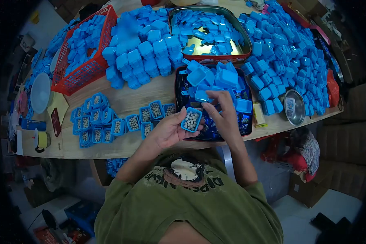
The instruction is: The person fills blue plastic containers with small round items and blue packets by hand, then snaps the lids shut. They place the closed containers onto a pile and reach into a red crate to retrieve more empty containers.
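My left hand (170,131) holds a small blue plastic tub (190,120) filled with pale round beads, its open side tilted up. Just beyond it, my right hand (223,115) has its finger and thumb closed at the edge of a small blue plastic piece (201,96); its exact kind is hard to make out. Under the right hand lies a dark tray (246,127) with a heap of blue cases (227,78) in it. Several filled tubs (132,122) stand to the left of my left hand, and more are stacked (96,116) farther left.
A red basket (57,87) of blue parts stands at the back left beside stacked blue cases (140,61). Behind the tray is a gold-bottomed tin (202,47) holding flat blue pieces. At the right are piled blue cases (278,61) and a metal bowl (299,116).
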The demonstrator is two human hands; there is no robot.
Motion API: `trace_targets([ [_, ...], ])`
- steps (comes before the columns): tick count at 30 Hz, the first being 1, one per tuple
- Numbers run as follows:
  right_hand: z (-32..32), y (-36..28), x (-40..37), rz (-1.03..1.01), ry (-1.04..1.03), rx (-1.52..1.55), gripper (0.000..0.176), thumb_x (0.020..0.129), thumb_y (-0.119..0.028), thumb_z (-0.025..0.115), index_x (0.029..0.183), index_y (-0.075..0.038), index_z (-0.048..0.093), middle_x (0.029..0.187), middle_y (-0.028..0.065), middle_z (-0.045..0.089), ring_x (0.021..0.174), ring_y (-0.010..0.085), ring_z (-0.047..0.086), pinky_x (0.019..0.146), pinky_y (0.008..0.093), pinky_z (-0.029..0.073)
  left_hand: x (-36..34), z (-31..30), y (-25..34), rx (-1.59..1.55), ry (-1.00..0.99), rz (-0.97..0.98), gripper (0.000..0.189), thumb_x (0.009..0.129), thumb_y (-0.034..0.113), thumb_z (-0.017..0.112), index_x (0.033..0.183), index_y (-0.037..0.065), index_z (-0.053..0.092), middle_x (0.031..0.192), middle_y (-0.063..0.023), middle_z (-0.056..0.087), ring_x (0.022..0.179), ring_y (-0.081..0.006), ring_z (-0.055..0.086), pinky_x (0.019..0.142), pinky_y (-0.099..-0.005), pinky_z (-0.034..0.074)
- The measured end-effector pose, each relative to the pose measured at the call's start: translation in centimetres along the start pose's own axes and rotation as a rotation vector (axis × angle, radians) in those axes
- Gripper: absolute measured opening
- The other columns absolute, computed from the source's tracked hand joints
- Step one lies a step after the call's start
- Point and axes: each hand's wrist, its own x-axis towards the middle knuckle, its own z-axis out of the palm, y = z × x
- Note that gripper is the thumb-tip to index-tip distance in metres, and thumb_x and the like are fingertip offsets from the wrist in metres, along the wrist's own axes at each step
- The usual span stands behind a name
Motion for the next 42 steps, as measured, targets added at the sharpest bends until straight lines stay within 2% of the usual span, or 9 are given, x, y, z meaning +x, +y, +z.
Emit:
trace_targets([
  [2, -0.6, 0.6, 1.1, -0.226, 0.131, -0.461, 0.034, 0.074, -0.010, 0.071, 0.105, -0.003, 0.059, 0.099, 0.0130, 0.052, 0.090, 0.0298, 0.051, 0.079, 0.0390, 0.042, -0.3, -0.4, 0.0, -0.042, -0.009, 0.048, 0.056, 0.097, 0.039, 0.040, 0.137, 0.001, 0.033, 0.122, -0.0173, 0.054, 0.108, -0.0281, 0.058, 0.093, -0.0452, 0.049],
  [8, 1.9, 4.0, 2.4, -0.317, 0.075, -0.903, 0.023, 0.068, -0.009, 0.073, 0.089, -0.008, 0.064, 0.100, 0.0075, 0.055, 0.091, 0.0260, 0.052, 0.079, 0.0374, 0.036, -0.7, -0.9, 0.1, -0.120, 0.004, 0.232, 0.061, 0.096, 0.040, 0.041, 0.140, -0.001, 0.027, 0.124, -0.0205, 0.052, 0.115, -0.0319, 0.053, 0.099, -0.0460, 0.044],
  [10, 1.7, 2.7, 2.1, -0.345, 0.099, -0.766, 0.020, 0.068, -0.009, 0.074, 0.086, -0.009, 0.065, 0.098, 0.0065, 0.056, 0.091, 0.0251, 0.051, 0.079, 0.0362, 0.036, -0.9, -1.0, 0.3, -0.113, 0.017, 0.278, 0.062, 0.096, 0.040, 0.041, 0.140, -0.001, 0.026, 0.125, -0.0209, 0.051, 0.117, -0.0327, 0.052, 0.101, -0.0463, 0.043],
  [12, 1.2, 0.9, 1.3, -0.396, 0.137, -0.529, 0.017, 0.068, -0.008, 0.072, 0.083, -0.011, 0.065, 0.095, 0.0028, 0.059, 0.093, 0.0243, 0.051, 0.077, 0.0362, 0.034, -1.2, -0.7, 0.4, -0.182, -0.014, 0.260, 0.054, 0.097, 0.035, 0.041, 0.135, -0.001, 0.034, 0.124, -0.0189, 0.052, 0.116, -0.0342, 0.052, 0.099, -0.0459, 0.045],
  [15, 0.9, -1.0, -0.1, -0.441, 0.029, -0.402, 0.018, 0.069, -0.008, 0.073, 0.085, -0.011, 0.066, 0.102, 0.0023, 0.061, 0.098, 0.0233, 0.052, 0.081, 0.0367, 0.035, -0.8, -0.9, 0.3, -0.163, 0.001, 0.274, 0.051, 0.097, 0.035, 0.041, 0.134, -0.001, 0.036, 0.124, -0.0163, 0.052, 0.115, -0.0295, 0.054, 0.097, -0.0446, 0.047],
  [20, 2.4, -0.6, -1.5, -0.499, 0.013, -0.369, 0.021, 0.069, -0.009, 0.073, 0.088, -0.012, 0.067, 0.104, 0.0020, 0.063, 0.101, 0.0238, 0.055, 0.085, 0.0366, 0.036, -0.3, -0.8, 0.0, -0.173, -0.016, 0.274, 0.044, 0.098, 0.033, 0.040, 0.128, 0.000, 0.041, 0.122, -0.0140, 0.054, 0.111, -0.0232, 0.056, 0.094, -0.0414, 0.050],
  [22, 2.7, -0.5, -1.5, -0.516, 0.016, -0.358, 0.022, 0.068, -0.010, 0.074, 0.089, -0.012, 0.067, 0.104, 0.0018, 0.063, 0.102, 0.0241, 0.055, 0.085, 0.0365, 0.036, -0.2, -0.5, -0.2, -0.215, 0.019, 0.269, 0.043, 0.097, 0.033, 0.042, 0.124, 0.000, 0.045, 0.117, -0.0143, 0.056, 0.104, -0.0228, 0.059, 0.087, -0.0390, 0.053],
  [33, 2.9, -0.1, -1.7, -0.532, 0.065, -0.419, 0.017, 0.069, -0.011, 0.074, 0.085, -0.012, 0.069, 0.094, -0.0016, 0.066, 0.098, 0.0210, 0.057, 0.084, 0.0341, 0.034, 0.2, -0.6, -0.8, -0.121, 0.010, 0.304, 0.043, 0.099, 0.033, 0.038, 0.127, 0.001, 0.042, 0.116, -0.0116, 0.055, 0.104, -0.0199, 0.058, 0.087, -0.0355, 0.052],
  [42, 2.7, -0.3, -1.7, -0.566, 0.028, -0.400, 0.015, 0.068, -0.013, 0.074, 0.082, -0.012, 0.069, 0.098, -0.0014, 0.068, 0.097, 0.0199, 0.058, 0.083, 0.0345, 0.033, -0.4, 0.2, -0.1, -0.052, -0.001, 0.292, 0.046, 0.099, 0.034, 0.034, 0.131, 0.001, 0.037, 0.120, -0.0127, 0.053, 0.108, -0.0214, 0.056, 0.091, -0.0372, 0.050],
])
